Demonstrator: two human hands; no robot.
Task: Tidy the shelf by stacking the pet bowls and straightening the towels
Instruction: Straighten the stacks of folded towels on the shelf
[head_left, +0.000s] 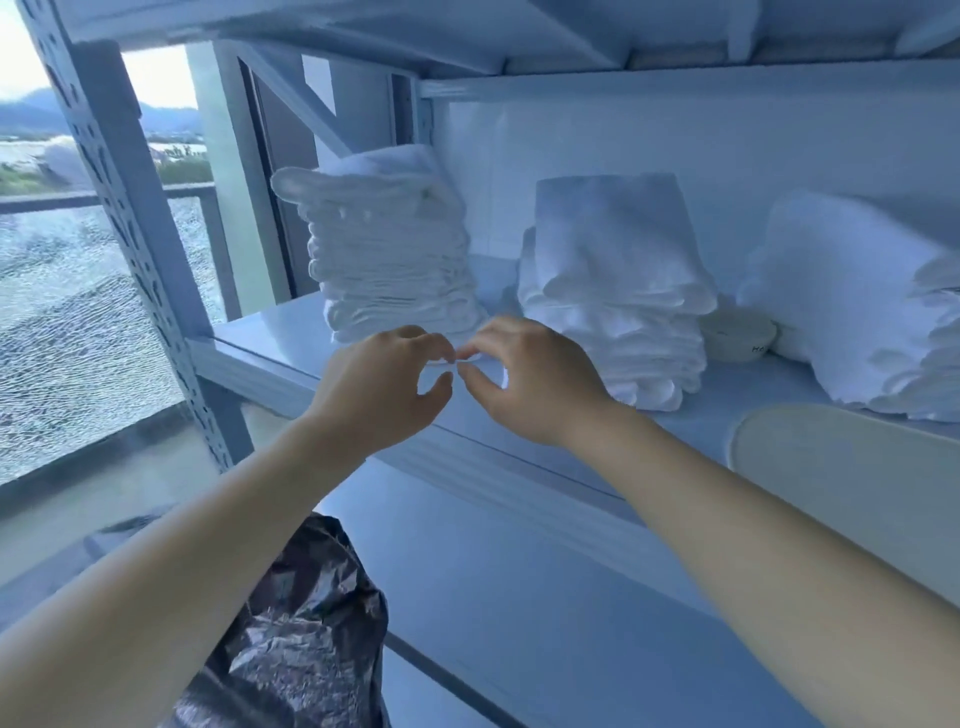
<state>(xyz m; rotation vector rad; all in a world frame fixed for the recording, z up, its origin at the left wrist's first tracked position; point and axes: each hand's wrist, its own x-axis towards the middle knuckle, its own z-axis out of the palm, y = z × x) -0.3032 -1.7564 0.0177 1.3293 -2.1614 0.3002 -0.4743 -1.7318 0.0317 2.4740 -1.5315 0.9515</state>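
Three white towel stacks (395, 249) (618, 291) (857, 301), two cream bowls (740, 338) (841, 467), one black plastic bag (306, 623), two hands (384, 387) (530, 387)

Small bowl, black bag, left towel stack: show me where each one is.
Small bowl (740, 343), head view, front wall.
Black bag (311, 623), head view, crinkled side.
Left towel stack (389, 254), head view, folded edges.

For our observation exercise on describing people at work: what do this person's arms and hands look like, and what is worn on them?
The left forearm and right forearm are bare, no sleeves in view. The left hand and right hand wear no gloves; no ring, watch or bracelet shows.
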